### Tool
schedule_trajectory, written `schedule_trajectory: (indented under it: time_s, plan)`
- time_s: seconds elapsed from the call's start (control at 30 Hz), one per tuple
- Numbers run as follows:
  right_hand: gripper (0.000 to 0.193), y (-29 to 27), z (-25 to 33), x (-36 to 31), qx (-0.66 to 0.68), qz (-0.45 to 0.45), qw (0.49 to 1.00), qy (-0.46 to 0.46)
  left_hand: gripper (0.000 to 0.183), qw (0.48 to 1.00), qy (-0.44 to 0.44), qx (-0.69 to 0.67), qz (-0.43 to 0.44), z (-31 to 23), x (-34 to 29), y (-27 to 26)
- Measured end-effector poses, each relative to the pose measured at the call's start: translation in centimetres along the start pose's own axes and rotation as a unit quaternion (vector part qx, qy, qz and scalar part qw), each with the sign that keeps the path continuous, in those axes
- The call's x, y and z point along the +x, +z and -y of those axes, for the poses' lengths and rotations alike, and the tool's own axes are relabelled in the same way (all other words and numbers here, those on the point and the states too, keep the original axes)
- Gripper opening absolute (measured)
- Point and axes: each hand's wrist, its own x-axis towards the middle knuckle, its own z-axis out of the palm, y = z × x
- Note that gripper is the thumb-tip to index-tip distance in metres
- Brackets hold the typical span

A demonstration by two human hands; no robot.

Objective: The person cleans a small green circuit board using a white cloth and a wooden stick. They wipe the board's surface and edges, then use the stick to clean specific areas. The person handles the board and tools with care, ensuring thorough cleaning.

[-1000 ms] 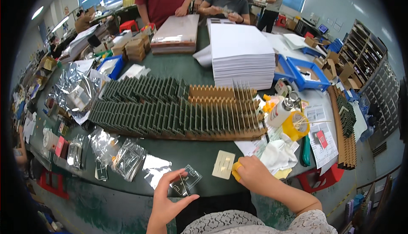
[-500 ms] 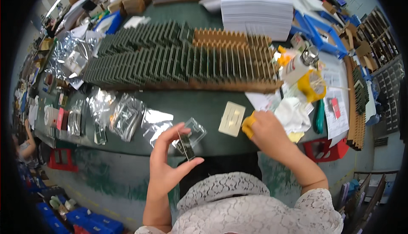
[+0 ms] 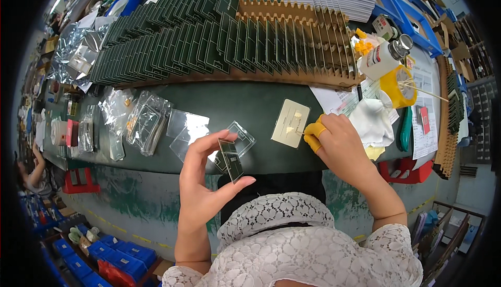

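Note:
Between thumb and fingers, my left hand (image 3: 203,182) grips a small dark green circuit board (image 3: 231,160) by its edges, tilted on end above the table's front edge. Below and behind it lies a clear plastic piece (image 3: 243,140) with a square outline. My right hand (image 3: 339,143), with yellow finger covers (image 3: 314,131) on its fingertips, rests closed by the right edge of a cream card (image 3: 284,130). A few tiny pieces lie on this card. What the right fingertips pinch, if anything, is too small to make out.
Long brown slotted racks (image 3: 235,78) hold rows of green panels (image 3: 172,47) across the table. At right stand a white bottle (image 3: 380,61), a yellow tape roll (image 3: 399,90), a white cloth (image 3: 371,125) and a green-handled tool (image 3: 405,130). Bagged parts (image 3: 148,117) lie at left.
My view has shifted, so the racks and table sit higher in the picture. The left hand keeps hold of the circuit board, turned a little; the right hand stays by the card.

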Motion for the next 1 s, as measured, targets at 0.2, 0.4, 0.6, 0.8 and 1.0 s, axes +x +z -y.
schedule_trajectory:
  time_s: [0.2, 0.4, 0.6, 0.8, 1.0]
  plan:
    - [0.017, -0.1, 0.1, 0.1, 0.005, 0.012, 1.0, 0.016, 0.066, 1.0, 0.014, 0.017, 0.008, 0.2, 0.3, 0.0]
    - [0.02, -1.5, 1.2, 0.7, 0.124, -0.051, 0.991, 0.022, 0.059, 0.999, 0.036, 0.007, 0.033, -0.2, 0.5, 0.4]
    - [0.026, -3.4, 4.0, 1.0, 0.24, -0.114, 0.964, -0.015, 0.06, 0.996, 0.061, 0.023, 0.067, -0.2, 0.6, 0.7]
    - [0.032, -4.1, 4.6, 1.5, 0.22, -0.14, 0.962, -0.076, 0.056, 0.993, 0.071, 0.047, 0.081, -0.7, 0.5, 0.7]
    - [0.032, -4.0, 4.7, 1.7, 0.205, -0.14, 0.964, -0.093, 0.054, 0.992, 0.076, 0.055, 0.089, -1.0, 0.5, 0.8]
